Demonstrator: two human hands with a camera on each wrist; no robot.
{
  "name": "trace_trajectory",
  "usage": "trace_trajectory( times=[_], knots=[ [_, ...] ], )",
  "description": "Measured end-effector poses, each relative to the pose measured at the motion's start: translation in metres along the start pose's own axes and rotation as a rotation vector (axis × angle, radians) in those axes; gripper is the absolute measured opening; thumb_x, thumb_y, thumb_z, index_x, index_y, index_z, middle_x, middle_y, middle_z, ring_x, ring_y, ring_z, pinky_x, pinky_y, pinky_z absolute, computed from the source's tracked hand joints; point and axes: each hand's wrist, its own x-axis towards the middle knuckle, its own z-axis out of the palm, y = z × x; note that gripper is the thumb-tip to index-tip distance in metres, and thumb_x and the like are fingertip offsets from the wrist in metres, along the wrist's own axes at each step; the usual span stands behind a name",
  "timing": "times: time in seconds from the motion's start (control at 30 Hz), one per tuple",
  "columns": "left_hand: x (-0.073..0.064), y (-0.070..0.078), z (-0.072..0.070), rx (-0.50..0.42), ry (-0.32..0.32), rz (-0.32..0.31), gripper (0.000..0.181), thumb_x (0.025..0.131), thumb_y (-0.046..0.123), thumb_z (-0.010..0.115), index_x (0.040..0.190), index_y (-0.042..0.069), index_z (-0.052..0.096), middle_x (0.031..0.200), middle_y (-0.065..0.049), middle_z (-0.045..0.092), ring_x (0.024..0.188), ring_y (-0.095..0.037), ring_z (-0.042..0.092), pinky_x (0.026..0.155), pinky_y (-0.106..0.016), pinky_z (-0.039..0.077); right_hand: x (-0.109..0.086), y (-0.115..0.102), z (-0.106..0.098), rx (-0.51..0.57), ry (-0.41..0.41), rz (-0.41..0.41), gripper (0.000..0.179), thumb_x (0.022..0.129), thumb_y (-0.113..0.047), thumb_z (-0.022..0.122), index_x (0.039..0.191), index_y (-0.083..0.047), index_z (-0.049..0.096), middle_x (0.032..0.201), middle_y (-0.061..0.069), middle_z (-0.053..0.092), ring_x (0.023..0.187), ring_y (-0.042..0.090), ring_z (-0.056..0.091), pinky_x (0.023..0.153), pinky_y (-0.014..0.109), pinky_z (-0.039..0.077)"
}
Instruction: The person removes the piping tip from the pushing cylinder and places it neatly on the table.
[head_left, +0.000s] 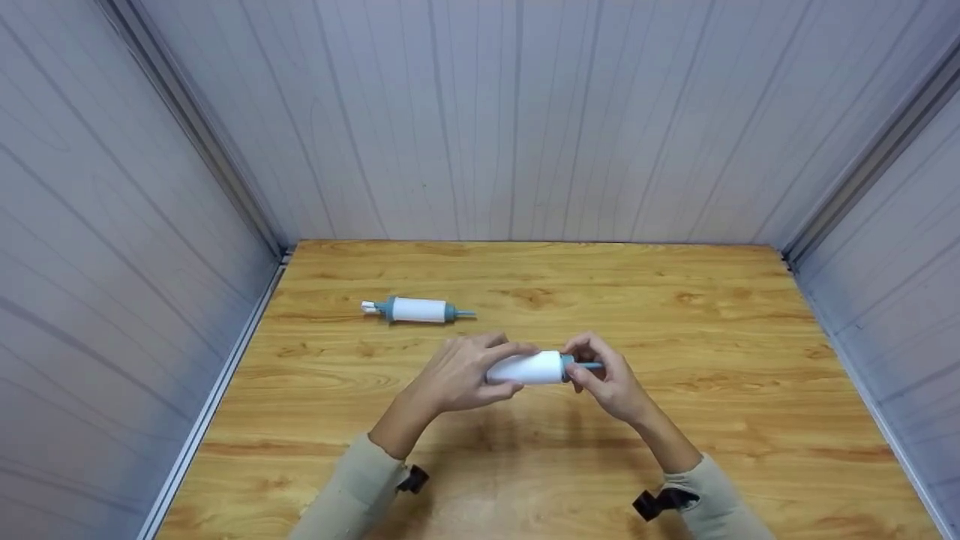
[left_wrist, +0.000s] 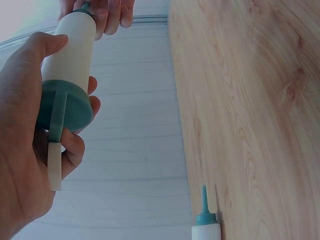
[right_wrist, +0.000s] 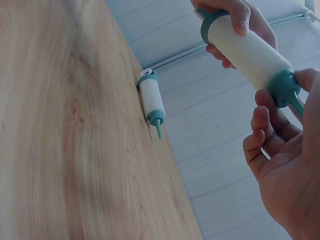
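My left hand [head_left: 463,375] grips the white barrel of a white-and-teal nozzled syringe [head_left: 541,367] above the table, its thumb and fingers round the barrel. At the other end, my right hand [head_left: 613,386] pinches the teal collar [right_wrist: 283,86] between thumb and fingers, with the thin nozzle pointing right. The left wrist view shows a teal flange at the rear of the barrel and a teal stem with a white end piece [left_wrist: 55,166] beside the left palm. Part of the barrel is hidden by the left fingers.
A second, similar syringe [head_left: 420,310] lies on its side on the wood-grain table [head_left: 712,315], beyond and left of the hands, nozzle to the right. Pale panel walls [head_left: 480,120] enclose the table at the back and both sides.
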Motion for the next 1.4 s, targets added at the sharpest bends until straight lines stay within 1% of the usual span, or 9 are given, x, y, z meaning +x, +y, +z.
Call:
trace_trajectory(
  times=[0.17,0.33,0.43,0.7,0.83,1.03,1.13,1.27,1.4],
  knots=[
    [0.0003,-0.0007,0.0005,-0.013,0.001,0.0,0.048,0.101,0.043,0.076,0.147,0.03,0.073,0.113,-0.007,0.081,0.078,-0.019,0.072,0.063,-0.025,0.048,0.0,0.0,0.0002,0.011,0.005,-0.024,0.025,0.101,0.018,0.058,0.125,0.015,0.056,0.114,-0.011,0.069,0.089,0.0,0.063,0.07,0.021,0.057],
    [-0.0003,-0.0014,0.0008,-0.017,0.007,0.001,0.047,0.101,0.04,0.078,0.146,0.028,0.074,0.111,-0.007,0.081,0.078,-0.019,0.072,0.063,-0.027,0.051,0.0002,-0.0009,0.001,-0.035,0.002,-0.023,0.028,0.099,0.018,0.062,0.125,0.014,0.056,0.121,-0.013,0.067,0.102,0.002,0.067,0.082,0.02,0.061],
    [-0.0003,-0.0016,0.0013,-0.014,0.004,0.002,0.047,0.101,0.04,0.077,0.147,0.029,0.074,0.111,-0.007,0.081,0.078,-0.019,0.072,0.063,-0.028,0.052,-0.0001,-0.0008,0.0006,-0.052,0.0,-0.022,0.028,0.098,0.017,0.063,0.125,0.014,0.056,0.122,-0.013,0.067,0.105,0.002,0.068,0.085,0.021,0.062],
    [-0.0007,-0.0006,0.0008,-0.024,-0.01,-0.008,0.05,0.103,0.042,0.076,0.151,0.031,0.072,0.114,-0.007,0.081,0.08,-0.019,0.072,0.065,-0.027,0.052,-0.0005,0.0012,-0.0004,-0.018,0.004,-0.026,0.02,0.105,0.016,0.052,0.125,0.012,0.056,0.104,-0.012,0.069,0.08,0.003,0.062,0.065,0.026,0.056],
    [-0.0014,-0.0006,0.001,-0.024,-0.001,0.002,0.05,0.103,0.041,0.075,0.152,0.032,0.072,0.112,-0.006,0.08,0.078,-0.018,0.07,0.063,-0.025,0.051,-0.0002,0.0007,0.0004,-0.047,0.013,-0.018,0.018,0.107,0.015,0.053,0.123,0.01,0.059,0.099,-0.009,0.069,0.08,0.0,0.064,0.062,0.029,0.056],
    [-0.0015,-0.0005,0.0012,-0.033,-0.011,-0.003,0.05,0.103,0.042,0.075,0.152,0.031,0.071,0.114,-0.007,0.08,0.078,-0.018,0.07,0.064,-0.025,0.05,-0.0011,0.0011,0.0013,-0.031,0.025,-0.028,0.019,0.105,0.017,0.055,0.123,0.011,0.059,0.101,-0.01,0.069,0.08,0.001,0.063,0.061,0.033,0.056],
    [-0.001,-0.0008,0.0009,-0.032,-0.018,-0.011,0.05,0.103,0.043,0.075,0.152,0.031,0.071,0.115,-0.007,0.08,0.078,-0.018,0.07,0.064,-0.024,0.048,-0.0018,0.0015,0.0014,-0.026,0.028,-0.033,0.022,0.103,0.018,0.057,0.124,0.012,0.059,0.106,-0.011,0.069,0.083,0.003,0.063,0.064,0.028,0.056],
    [-0.0007,-0.0012,0.0005,-0.038,-0.015,-0.013,0.05,0.103,0.042,0.076,0.152,0.031,0.072,0.113,-0.007,0.08,0.075,-0.017,0.068,0.06,-0.022,0.043,-0.0031,0.0017,0.0019,-0.066,0.041,-0.031,0.026,0.1,0.017,0.061,0.125,0.011,0.06,0.115,-0.012,0.069,0.097,0.003,0.067,0.078,0.022,0.059],
    [-0.001,-0.0013,0.0008,-0.044,-0.015,-0.011,0.05,0.103,0.041,0.076,0.152,0.031,0.072,0.113,-0.007,0.08,0.073,-0.017,0.067,0.06,-0.021,0.041,-0.0035,0.0009,0.0027,-0.106,0.052,-0.03,0.028,0.097,0.017,0.065,0.124,0.01,0.06,0.119,-0.013,0.069,0.105,0.003,0.069,0.086,0.023,0.061]
  ],
)
